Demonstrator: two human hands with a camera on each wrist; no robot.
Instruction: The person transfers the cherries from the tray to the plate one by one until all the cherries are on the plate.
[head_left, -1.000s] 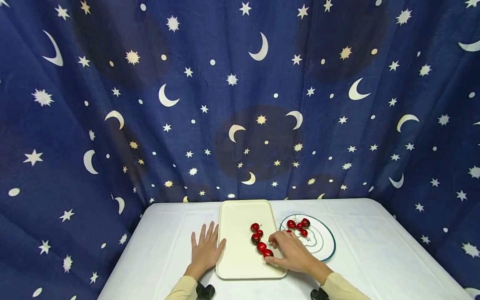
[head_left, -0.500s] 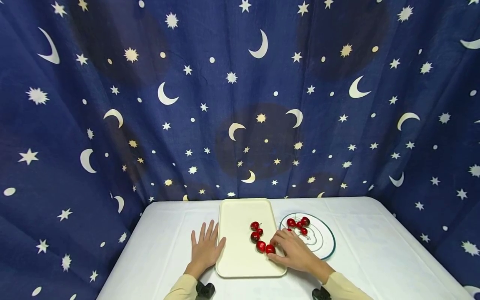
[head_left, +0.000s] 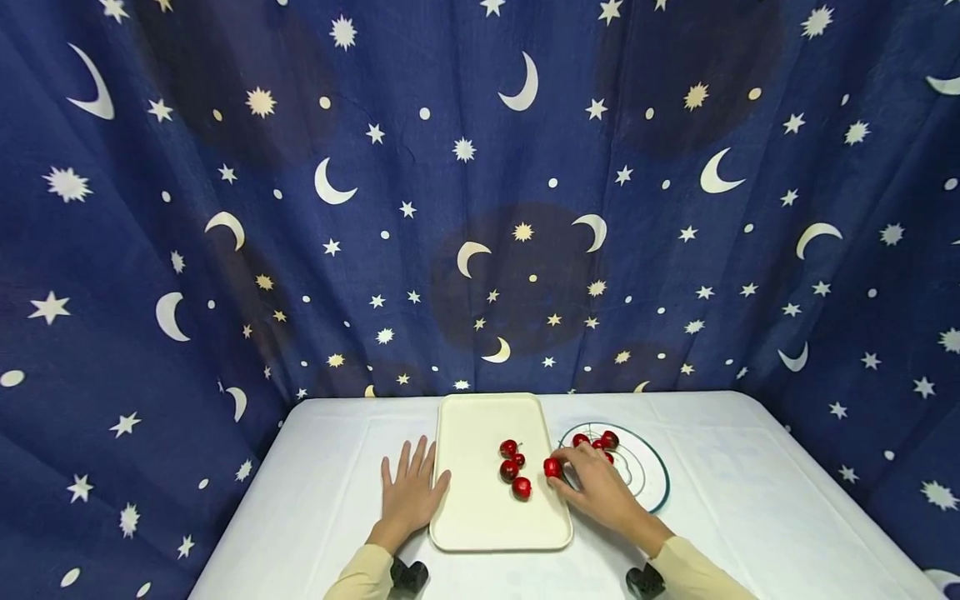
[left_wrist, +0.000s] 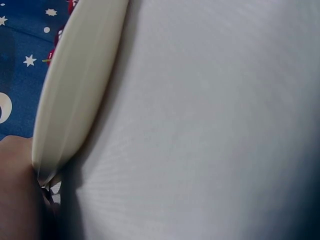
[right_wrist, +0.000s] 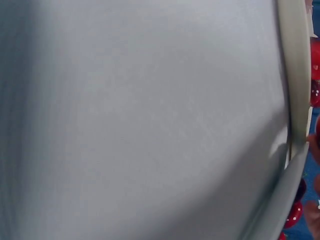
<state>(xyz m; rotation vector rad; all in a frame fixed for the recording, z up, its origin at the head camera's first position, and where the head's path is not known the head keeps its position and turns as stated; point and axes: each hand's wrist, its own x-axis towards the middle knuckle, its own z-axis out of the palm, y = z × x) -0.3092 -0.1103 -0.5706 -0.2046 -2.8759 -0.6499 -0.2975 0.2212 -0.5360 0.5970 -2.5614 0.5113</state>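
Note:
My right hand [head_left: 597, 489] pinches a red cherry [head_left: 552, 467] between thumb and fingers, over the right edge of the cream tray [head_left: 472, 508]. Several cherries [head_left: 509, 471] lie in a loose line on the tray, left of that hand. Beyond its knuckles, more cherries [head_left: 610, 439] sit on a white plate [head_left: 651, 492] with a dark teal rim; the hand partly covers them. My left hand [head_left: 408, 500] lies flat with fingers spread, its thumb at the tray's left edge. In the left wrist view, part of that hand [left_wrist: 17, 185] shows beside the tray's side wall [left_wrist: 80, 90].
A white cloth covers the table [head_left: 315, 500]. Behind it hangs a dark blue curtain [head_left: 390, 250] with moons and stars. The tray and the plate stand side by side, their edges close together, as the right wrist view also shows.
My right hand has taken hold of the nearest cherry in the line and carried it right and away from me to the tray's right edge. The left hand has stayed in place.

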